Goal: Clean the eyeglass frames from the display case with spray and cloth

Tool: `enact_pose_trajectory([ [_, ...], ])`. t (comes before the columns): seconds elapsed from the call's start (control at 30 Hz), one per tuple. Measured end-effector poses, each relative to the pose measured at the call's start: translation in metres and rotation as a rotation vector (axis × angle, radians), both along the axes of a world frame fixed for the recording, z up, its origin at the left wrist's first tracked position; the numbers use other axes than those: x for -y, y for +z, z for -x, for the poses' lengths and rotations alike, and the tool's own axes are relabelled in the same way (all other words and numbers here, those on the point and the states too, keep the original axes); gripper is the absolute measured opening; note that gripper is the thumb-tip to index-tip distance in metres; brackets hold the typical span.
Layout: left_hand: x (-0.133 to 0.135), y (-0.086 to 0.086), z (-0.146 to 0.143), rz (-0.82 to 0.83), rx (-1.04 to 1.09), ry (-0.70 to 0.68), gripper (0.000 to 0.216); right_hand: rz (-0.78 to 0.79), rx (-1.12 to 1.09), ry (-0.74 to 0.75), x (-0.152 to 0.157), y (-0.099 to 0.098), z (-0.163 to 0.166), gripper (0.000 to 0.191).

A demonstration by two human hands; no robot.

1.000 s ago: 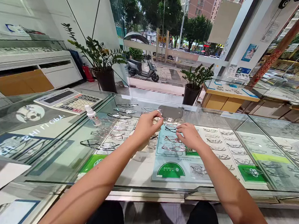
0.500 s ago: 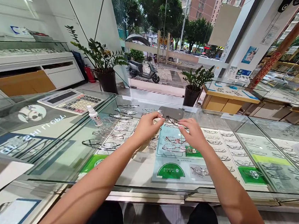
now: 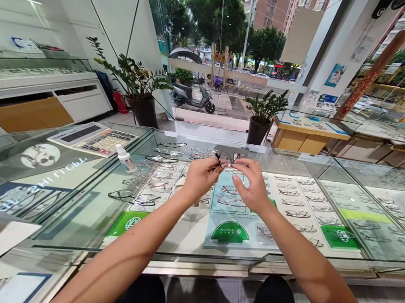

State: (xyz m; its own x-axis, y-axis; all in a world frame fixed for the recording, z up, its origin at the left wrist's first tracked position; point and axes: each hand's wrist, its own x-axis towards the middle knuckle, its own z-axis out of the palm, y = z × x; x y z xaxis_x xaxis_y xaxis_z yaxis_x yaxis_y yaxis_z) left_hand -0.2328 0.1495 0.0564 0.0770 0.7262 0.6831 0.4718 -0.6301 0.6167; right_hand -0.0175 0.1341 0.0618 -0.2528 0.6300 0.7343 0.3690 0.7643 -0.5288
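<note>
Above the back part of the glass counter, a pair of dark-framed eyeglasses (image 3: 226, 160) is up between my hands. My left hand (image 3: 201, 178) is closed, thumb and fingers pinching one end of the frame. Stretched fingers of my right hand (image 3: 253, 183) touch the other end, while its thumb stands apart below. A pale, cloth-like piece (image 3: 180, 183) shows beside my left wrist; whether that hand holds it I cannot tell. Several eyeglasses (image 3: 232, 200) lie below my hands, and more eyeglasses (image 3: 134, 196) rest on the left.
A small white spray bottle (image 3: 125, 159) stands on the glass at the left, near a large calculator (image 3: 93, 137). Green brand cards (image 3: 230, 231) lie within the display case (image 3: 187, 232). Farther off are two potted plants (image 3: 143, 109) by the window.
The eyeglasses have turned and their lenses show more between my hands. My left hand has moved slightly down and closed on the frame; my right hand has shifted left, its thumb lower.
</note>
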Motion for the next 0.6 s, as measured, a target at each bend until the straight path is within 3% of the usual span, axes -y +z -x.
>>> enact_pose_trajectory([
  [0.07, 0.001, -0.002, 0.0, -0.148, -0.115, 0.058, 0.024, 0.186, -0.143, 0.006, 0.0, 0.001, 0.002, 0.028],
  [0.2, 0.004, -0.002, -0.001, -0.434, -0.283, 0.067, 0.023, 0.682, -0.448, 0.179, -0.006, 0.002, 0.004, 0.041],
  [0.3, 0.005, 0.0, -0.002, -0.559, -0.346, 0.07, 0.021, 0.934, -0.667, 0.268, -0.008, 0.001, 0.004, 0.049],
  [0.47, 0.005, 0.0, 0.001, -0.536, -0.366, 0.038, 0.027, 1.153, -0.84, 0.389, -0.01, 0.0, 0.004, 0.044],
  [0.6, 0.007, 0.002, 0.003, -0.347, -0.276, 0.021, 0.028, 1.193, -0.908, 0.444, -0.014, 0.0, 0.0, 0.028],
])
